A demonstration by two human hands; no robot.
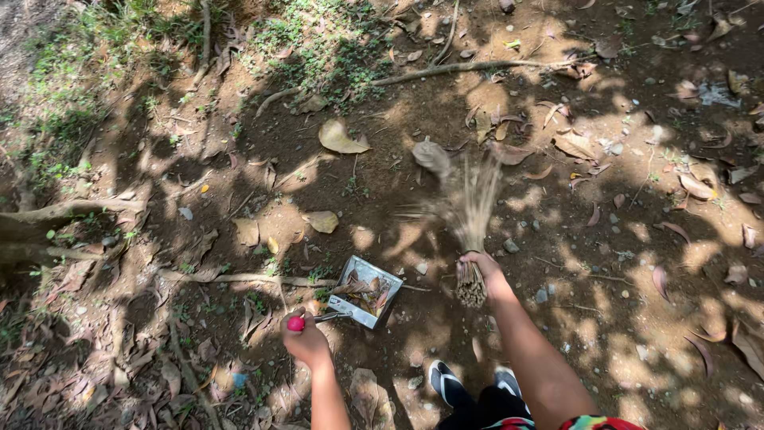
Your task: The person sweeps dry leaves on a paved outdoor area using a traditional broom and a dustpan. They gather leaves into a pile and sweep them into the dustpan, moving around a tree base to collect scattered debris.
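Observation:
My right hand (482, 267) grips the bound end of a stick broom (472, 211), whose thin bristles fan out blurred over the dirt ahead. My left hand (305, 341) holds the red-tipped handle (297, 322) of a metal dustpan (365, 291), which rests on the ground to the left of the broom with dry leaves inside it. A large dry leaf (432, 156) is in the air or on the ground just beyond the bristle tips.
Bare soil is strewn with dry leaves (342, 137), pebbles and a long fallen branch (469, 68) at the top. Tree roots (56, 213) run along the left. Grass patches (326, 48) grow at the top left. My sandalled feet (446, 381) stand below the dustpan.

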